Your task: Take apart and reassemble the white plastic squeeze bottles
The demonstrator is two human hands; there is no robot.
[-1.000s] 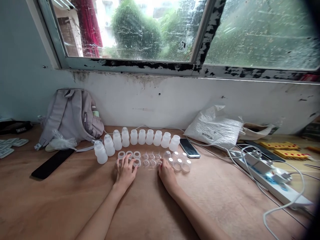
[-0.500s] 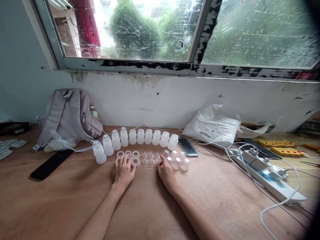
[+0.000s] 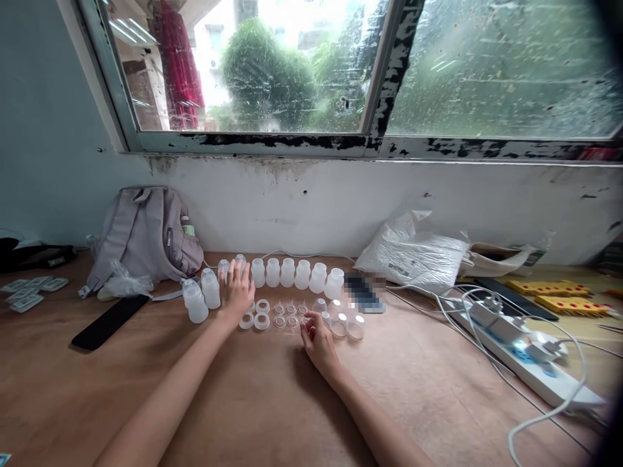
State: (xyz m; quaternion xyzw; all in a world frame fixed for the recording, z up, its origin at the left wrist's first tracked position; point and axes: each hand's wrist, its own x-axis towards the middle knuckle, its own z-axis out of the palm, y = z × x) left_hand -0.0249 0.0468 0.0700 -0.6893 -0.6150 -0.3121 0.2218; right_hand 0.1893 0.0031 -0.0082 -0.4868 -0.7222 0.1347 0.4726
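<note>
A curved row of frosted white baby bottles [image 3: 287, 274] stands upright; the ones at the left end have clear caps. My left hand [image 3: 236, 293] is over the capped bottles, fingers spread, partly covering two of them. Whether its fingertips touch them I cannot tell. Below it lie white screw rings [image 3: 261, 320], some hidden by the wrist. In the middle are small clear teats [image 3: 292, 321] in two rows. My right hand [image 3: 318, 340] rests beside them, fingers loosely bent and apart, with nothing visible in it. Clear dome caps [image 3: 355, 329] stand just right of it.
Behind the bottles' right end lies a phone [image 3: 363, 292], partly blurred out. A silvery plastic parcel [image 3: 413, 250] leans on the wall. At right, a power strip [image 3: 530, 353] trails looping white cables. A grey backpack [image 3: 146, 237] and a black flat case [image 3: 109, 322] are at left.
My left hand has moved from the white rings up and away to the capped bottles. My right hand has drawn back slightly, its fingers more bent. The view has shifted a little.
</note>
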